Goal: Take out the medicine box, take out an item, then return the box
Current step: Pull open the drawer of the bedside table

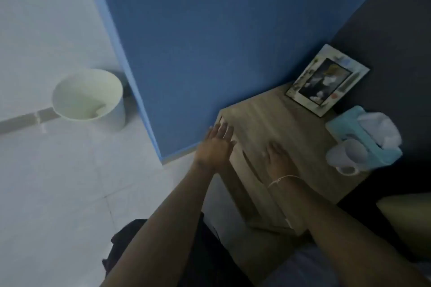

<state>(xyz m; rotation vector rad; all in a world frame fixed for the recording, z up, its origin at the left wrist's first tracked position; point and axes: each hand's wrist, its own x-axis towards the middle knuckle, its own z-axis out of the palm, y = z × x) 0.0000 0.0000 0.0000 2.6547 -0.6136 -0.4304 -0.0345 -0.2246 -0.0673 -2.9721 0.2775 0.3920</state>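
Item: light wood-grain bedside cabinet [275, 123], standing against a blue wall [210, 42] in the right half of the scene, its top bare in the middle. Left hand [215, 145]: fingers straight and spread, palm down, nothing held; the fingertips lie at the cabinet's far-left corner and front edge, though blur hides whether they press on the wood or hover just over it. Right hand [278, 158]: likewise flat and open with fingers extended, palm down over the near part of the cabinet top, holding nothing; contact with the surface looks likely but cannot be told for certain. A thin pale string bracelet [283, 179] circles the right wrist. Both bare forearms reach in from the near edge. Medicine box: not visible anywhere; the cabinet front is seen only at a steep angle, so its drawers cannot be read. On the cabinet top, far right corner: a white-bordered picture frame [327, 80] leaning against the dark wall. Right edge: a turquoise tissue box [363, 140] with white tissue sticking up, and just beside it on the near side a translucent plastic mug [347, 156]. Far left, on the pale tiled floor [58, 193]: a round white waste bin [89, 96], near the wall's corner.
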